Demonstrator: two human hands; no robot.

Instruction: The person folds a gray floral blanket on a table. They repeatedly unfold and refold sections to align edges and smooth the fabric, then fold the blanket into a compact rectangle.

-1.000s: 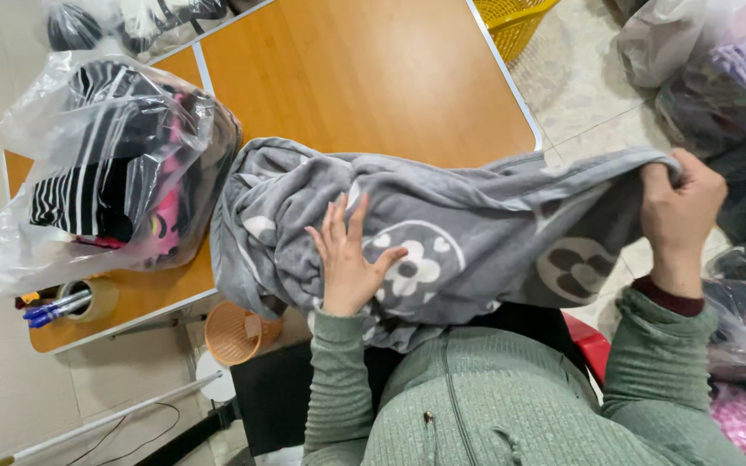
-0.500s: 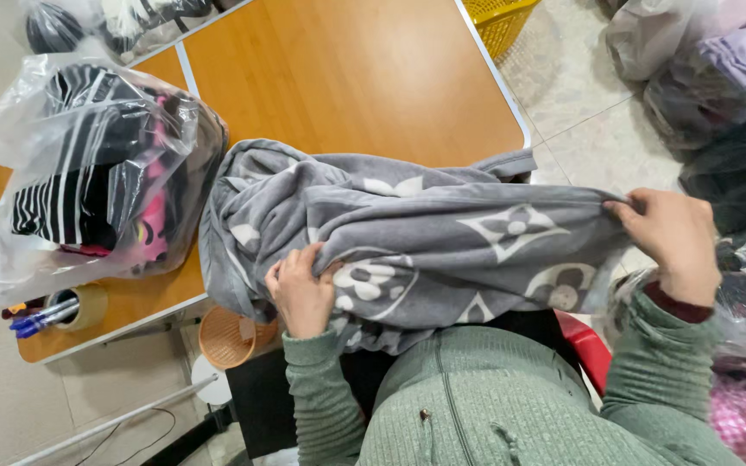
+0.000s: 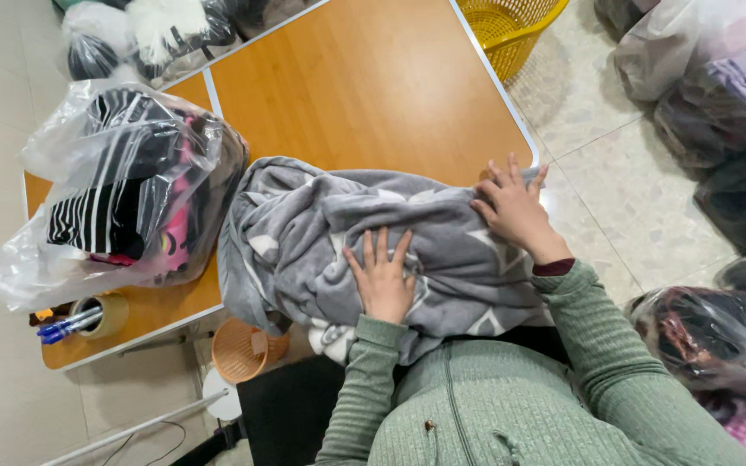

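A grey fleece blanket (image 3: pixel 304 233) with white flower shapes lies bunched and folded on the near edge of an orange wooden table (image 3: pixel 364 86). My left hand (image 3: pixel 382 276) presses flat on the middle of the blanket, fingers spread. My right hand (image 3: pixel 515 207) lies flat on the blanket's right end, near the table's corner. Both sleeves are ribbed green knit.
A clear plastic bag (image 3: pixel 123 190) stuffed with striped and pink clothes sits on the table's left. A tape roll (image 3: pixel 105 315) and pens lie at the left corner. A yellow basket (image 3: pixel 511 30) stands beyond the table; bagged clothes (image 3: pixel 710 86) pile on the floor right. A small orange basket (image 3: pixel 239 349) sits below.
The blanket was stretched wide between my hands; now it is folded in shorter. My right hand came left onto the table corner and both hands press flat on the fabric.
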